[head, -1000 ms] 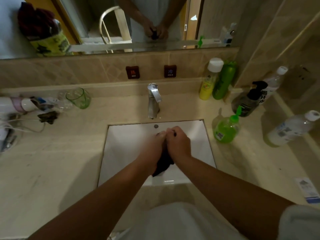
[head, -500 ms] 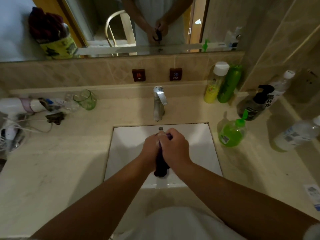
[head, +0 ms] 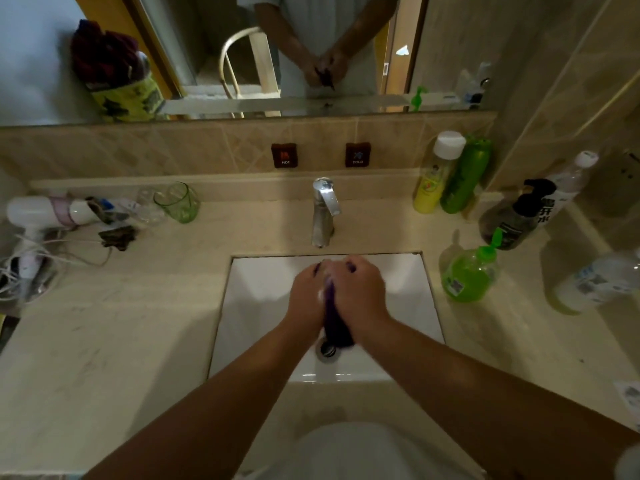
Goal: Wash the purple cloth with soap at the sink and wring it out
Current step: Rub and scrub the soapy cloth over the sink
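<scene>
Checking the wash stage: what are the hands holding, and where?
Both the left hand and right hand grip the purple cloth at its upper part.

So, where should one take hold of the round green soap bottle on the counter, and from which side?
Grip the round green soap bottle around its wide lower body, coming from the left, the white sink basin side. Its thin green pump top leans and gives a poor hold; a dark pump bottle stands close behind.
</scene>
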